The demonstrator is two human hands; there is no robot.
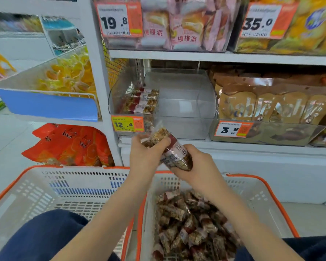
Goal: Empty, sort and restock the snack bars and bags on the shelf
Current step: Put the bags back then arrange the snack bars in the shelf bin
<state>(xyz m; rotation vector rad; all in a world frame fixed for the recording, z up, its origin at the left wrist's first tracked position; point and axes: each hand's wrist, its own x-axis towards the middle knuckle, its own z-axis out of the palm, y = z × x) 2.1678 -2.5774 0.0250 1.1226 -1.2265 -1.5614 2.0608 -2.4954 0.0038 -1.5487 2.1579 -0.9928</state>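
Head view: both hands were up in front of the shelf, above the baskets. The left hand [146,153] had fingers curled round the upper end of a small bundle of snack bars [169,149], and the right hand [194,162] gripped the lower end from below, thumb over the wrappers. How many bars were in the bundle could not be told. The bundle sat tilted, top end toward the clear bin [184,104] on the middle shelf. In that bin a short stack of the same bars [143,100] lay against the left wall; the rest of the bin showed bare plastic. A yellow price tag [127,123] reading 12.4 was fixed on the bin's front left corner. Just below the hands, the right basket [256,187], white with an orange rim, held a loose heap of bars [192,227]. The left basket [51,185] stood touching it, side by side. Brown cookie bags [271,108] filled the bin to the right.
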